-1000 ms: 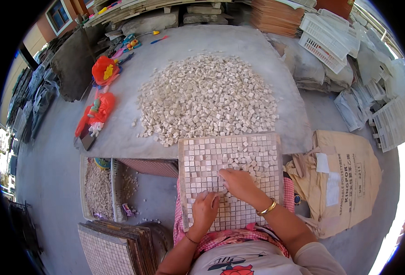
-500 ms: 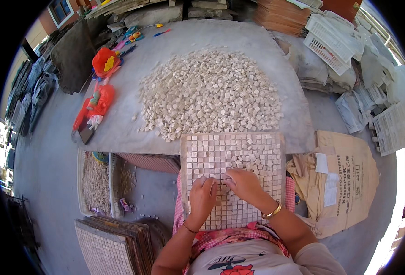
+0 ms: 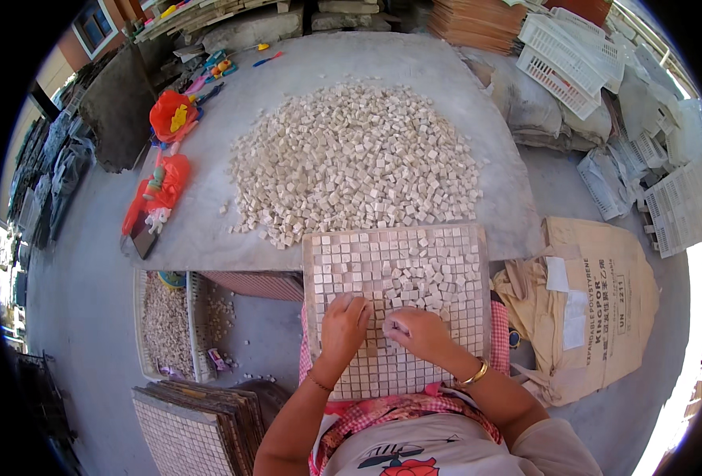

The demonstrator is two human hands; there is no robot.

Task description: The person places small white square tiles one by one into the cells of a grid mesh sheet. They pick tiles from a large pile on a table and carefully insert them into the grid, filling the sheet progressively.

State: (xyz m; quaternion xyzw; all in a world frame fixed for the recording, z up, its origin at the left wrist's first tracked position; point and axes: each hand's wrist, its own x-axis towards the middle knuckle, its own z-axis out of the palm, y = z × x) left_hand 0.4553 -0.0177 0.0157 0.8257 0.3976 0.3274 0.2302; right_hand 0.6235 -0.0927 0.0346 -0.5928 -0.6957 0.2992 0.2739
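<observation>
A square grid tray (image 3: pixel 484 270) rests on my lap against the table's near edge. Small pale stone tiles (image 3: pixel 359 373) fill many of its cells, and loose tiles (image 3: pixel 426 278) lie jumbled over its upper right part. Over the left-middle cells, my left hand (image 3: pixel 344 327) is closed, fingertips bunched together at the tiles. My right hand (image 3: pixel 421 333) curls just to its right, thumb and fingers pinched together. Whatever either hand holds is hidden or too small to make out. Beyond the tray, a wide heap of similar tiles (image 3: pixel 359 159) covers the tabletop's middle.
The stone table (image 3: pixel 494 206) carries red plastic bags (image 3: pixel 175 178), a dark phone-like slab (image 3: pixel 144 240) and small toys at its left. Below left stand a white bin of tile bits (image 3: pixel 140 317) and stacked tile sheets (image 3: pixel 180 432). A tan sack (image 3: pixel 605 317) lies right; white crates (image 3: pixel 561 67) sit behind.
My right hand has drawn back slightly toward me and curled in, widening the gap between the hands. The left hand stays at nearly the same cells. The whole view has shifted a little.
</observation>
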